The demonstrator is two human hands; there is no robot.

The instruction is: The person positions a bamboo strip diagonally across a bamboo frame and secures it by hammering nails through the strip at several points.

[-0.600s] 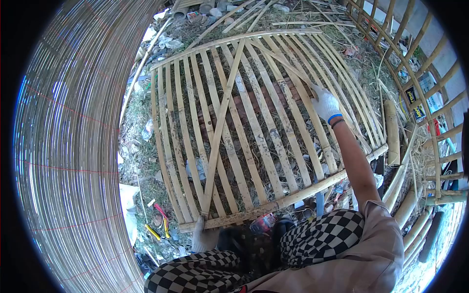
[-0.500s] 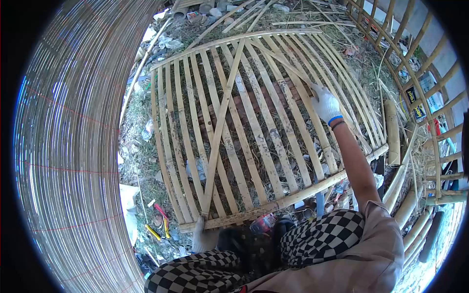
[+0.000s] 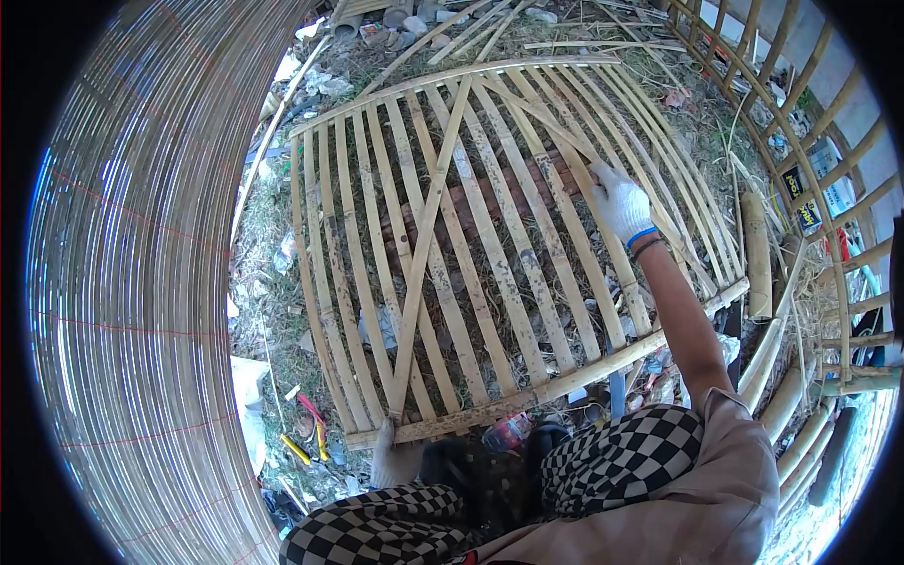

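Note:
A slatted bamboo panel (image 3: pixel 490 226) lies in front of me, with two diagonal strips across its slats. My right hand (image 3: pixel 622 204), in a white glove, is at the right diagonal strip (image 3: pixel 556 127), near its middle; its fingers are bent, and what they grip is too small to make out. At the panel's near left corner, my left hand (image 3: pixel 395 459), also gloved, has its fingers at the near bamboo rail (image 3: pixel 490 410); most of those fingers are hidden.
A tall screen of thin sticks (image 3: pixel 160 282) stands at the left. Yellow-handled tools (image 3: pixel 295 448) lie on the littered ground beside the near left corner. Thick bamboo poles (image 3: pixel 756 254) are at the right, by a bamboo lattice (image 3: pixel 800 151). A reddish board lies beneath the slats.
My right hand has shifted slightly to the left along the strip. My left hand and the panel show no visible movement.

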